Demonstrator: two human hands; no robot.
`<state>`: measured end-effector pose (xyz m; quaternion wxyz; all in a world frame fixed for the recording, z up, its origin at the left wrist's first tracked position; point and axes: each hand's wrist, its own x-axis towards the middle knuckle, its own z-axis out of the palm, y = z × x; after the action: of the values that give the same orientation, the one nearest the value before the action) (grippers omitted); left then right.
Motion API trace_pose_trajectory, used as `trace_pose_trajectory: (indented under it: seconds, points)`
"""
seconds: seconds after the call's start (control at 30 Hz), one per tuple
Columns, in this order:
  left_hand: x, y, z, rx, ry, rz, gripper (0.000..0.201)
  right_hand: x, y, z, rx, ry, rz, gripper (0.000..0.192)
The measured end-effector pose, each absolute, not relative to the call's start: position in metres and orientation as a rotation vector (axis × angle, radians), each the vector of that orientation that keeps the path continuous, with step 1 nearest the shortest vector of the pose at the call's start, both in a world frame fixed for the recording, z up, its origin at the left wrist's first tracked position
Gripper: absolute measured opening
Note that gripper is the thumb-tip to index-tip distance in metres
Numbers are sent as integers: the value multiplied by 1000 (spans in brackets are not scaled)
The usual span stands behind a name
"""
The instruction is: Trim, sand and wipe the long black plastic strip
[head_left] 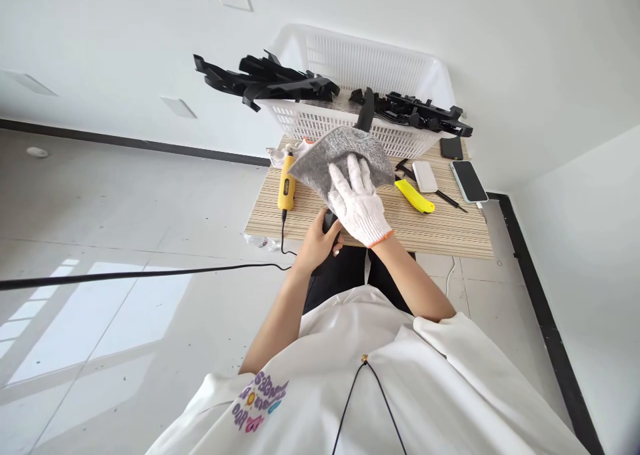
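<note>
My left hand (321, 240), bare, grips the lower end of a long black plastic strip (367, 110) near the table's front edge. A grey cloth (320, 165) covers the strip's middle, and its far end sticks out towards the basket. My right hand (357, 202) wears a white knitted glove with an orange cuff. Its fingers are bent over the cloth, holding it against the strip; the thumb is hard to see. Left of the cloth lies a yellow corded tool (287, 183), and to the right a yellow-handled cutter (415, 196).
A white basket (320, 115) at the table's back holds several black plastic strips (270, 82), some jutting past its left side. On the wooden table (450, 234) lie a phone (469, 181), a white box (425, 176) and a black case (451, 148). A black cable (150, 273) runs off left.
</note>
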<state>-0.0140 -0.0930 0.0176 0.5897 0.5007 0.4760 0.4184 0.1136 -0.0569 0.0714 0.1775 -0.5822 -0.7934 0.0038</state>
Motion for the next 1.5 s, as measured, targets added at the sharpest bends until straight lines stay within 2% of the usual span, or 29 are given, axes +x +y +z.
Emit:
trace_pose_trajectory:
  seconds: [0.17,0.27,0.53,0.7,0.77,0.87,1.0,1.17,1.33,1.5]
  points:
    - [-10,-92,16,1129,1133,1016,37,98,-5,70,-1686,-2023,129,59]
    - [-10,-93,15,1136,1134,1028,37,93,29,85,-1564,-1857,248,60]
    - [-9,-94,14,1130,1140,1052,39,83,72,122,-1643,-1716,335,60]
    - [-8,-94,14,1126,1128,1061,38,82,50,111,-1702,-1812,256,56]
    - [-9,-93,11,1107,1118,1064,34,81,20,101,-1702,-1944,251,63]
    - [-11,-91,7,1178,1158,1117,24,77,-36,81,-1751,-2085,254,61]
    - [-14,-89,6,1363,1215,1241,35,74,-78,61,-1767,-2141,313,61]
    - [-9,-92,12,1166,1237,1134,19,74,-30,68,-1671,-2002,308,57]
    - [-6,-95,15,1059,1170,1087,34,74,34,103,-1807,-1931,274,57]
    - [-8,-96,11,1082,1176,1083,31,76,8,94,-1645,-1918,271,60]
